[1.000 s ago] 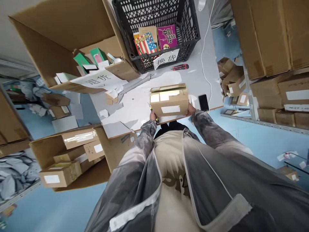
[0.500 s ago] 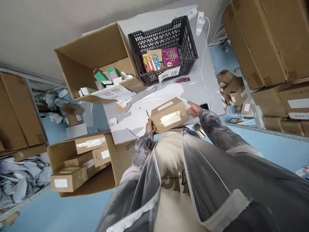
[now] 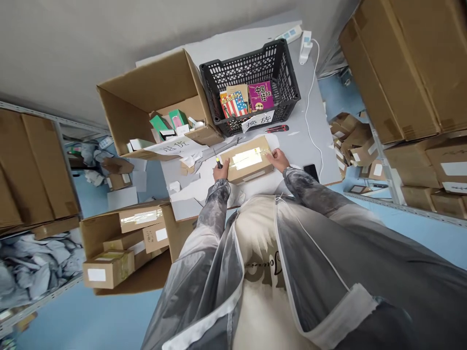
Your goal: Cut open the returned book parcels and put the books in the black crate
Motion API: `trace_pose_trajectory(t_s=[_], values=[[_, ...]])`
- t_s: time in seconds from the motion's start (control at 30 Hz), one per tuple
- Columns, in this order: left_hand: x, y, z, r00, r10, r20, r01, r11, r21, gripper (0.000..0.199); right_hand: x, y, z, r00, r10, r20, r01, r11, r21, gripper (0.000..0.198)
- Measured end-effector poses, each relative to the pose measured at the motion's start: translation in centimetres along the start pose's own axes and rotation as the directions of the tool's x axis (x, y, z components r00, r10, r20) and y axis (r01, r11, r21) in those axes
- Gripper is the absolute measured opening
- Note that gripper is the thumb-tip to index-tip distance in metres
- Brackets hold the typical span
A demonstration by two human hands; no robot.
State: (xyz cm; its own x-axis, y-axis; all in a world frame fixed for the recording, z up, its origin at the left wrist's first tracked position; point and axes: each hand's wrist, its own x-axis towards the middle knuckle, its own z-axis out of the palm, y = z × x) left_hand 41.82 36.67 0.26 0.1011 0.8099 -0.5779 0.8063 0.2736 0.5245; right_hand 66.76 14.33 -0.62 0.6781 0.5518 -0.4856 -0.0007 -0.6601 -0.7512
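Note:
A taped cardboard box [image 3: 237, 174] with a shiny white label on top lies on the table in front of me. My left hand [image 3: 221, 173] is at its left end, fingers closed around a yellow-and-black utility knife [image 3: 218, 162]. The knife's thin blade points up and away from me. At the right end, my right hand [image 3: 279, 160] grips the box by its edge, thumb and fingers bent against the cardboard. Part of the left fingers is hard to make out beside the box.
Behind stand a black plastic crate [image 3: 251, 65] with books and an open carton [image 3: 146, 95] with small boxes. A red-and-black cutter [image 3: 276, 129], a phone [image 3: 311, 172] and a white cable [image 3: 308, 121] lie on the table [image 3: 330, 163]. A carton [image 3: 87, 240] of parcels stands lower left.
The box has moved forward from near my body and now rests on the table, its label side tilted differently. My right hand's thumb and fingers have closed in on its right end.

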Motion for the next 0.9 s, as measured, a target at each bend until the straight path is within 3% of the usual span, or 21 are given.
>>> trace_pose_trajectory(t_s=[0.07, 0.2, 0.33, 0.43, 0.53, 0.7, 0.77, 0.9], values=[[0.2, 0.6, -0.2, 1.0, 0.017, -0.009, -0.015, 0.989, 0.15, 0.046, 0.4, 0.4, 1.6, 0.998, 0.035, -0.048, -0.032, 0.998, 0.055, 0.055], [-0.8, 0.8, -1.8, 0.994, 0.092, 0.061, -0.11, 0.871, 0.479, 0.056, 0.2, 1.0, 3.1, 1.0, -0.01, 0.016, 0.008, 0.994, 0.107, 0.064], [-3.3, 0.1, -3.6, 0.955, 0.257, 0.148, -0.294, 0.751, 0.592, 0.061, -1.7, 2.9, 2.7, 0.993, -0.116, 0.007, 0.114, 0.984, 0.134, 0.073], [-5.2, 0.3, -3.5, 0.866, 0.404, 0.294, -0.499, 0.668, 0.552, 0.054, -3.6, 4.3, 2.5, 0.994, -0.111, -0.014, 0.112, 0.98, 0.162, 0.079], [-6.3, 1.6, -2.2, 0.706, 0.539, 0.46, -0.708, 0.564, 0.426, 0.054, -4.9, 4.8, 2.6, 0.996, -0.084, -0.017, 0.086, 0.98, 0.18, 0.083], [-6.1, 4.9, 0.4, 0.517, 0.616, 0.595, -0.851, 0.444, 0.281, 0.05, -5.4, 3.8, 2.5, 0.999, -0.033, 0.013, 0.031, 0.988, 0.153, 0.073], [-6.0, 5.8, 1.1, 0.48, 0.604, 0.636, -0.873, 0.401, 0.278, 0.043, -5.3, 3.3, 2.2, 0.999, -0.029, 0.045, 0.023, 0.991, 0.13, 0.068], [-6.4, 6.1, 1.4, 0.484, 0.599, 0.638, -0.875, 0.329, 0.354, 0.051, -5.1, 3.7, 1.8, 0.995, -0.022, 0.094, 0.012, 0.995, 0.104, 0.062]])
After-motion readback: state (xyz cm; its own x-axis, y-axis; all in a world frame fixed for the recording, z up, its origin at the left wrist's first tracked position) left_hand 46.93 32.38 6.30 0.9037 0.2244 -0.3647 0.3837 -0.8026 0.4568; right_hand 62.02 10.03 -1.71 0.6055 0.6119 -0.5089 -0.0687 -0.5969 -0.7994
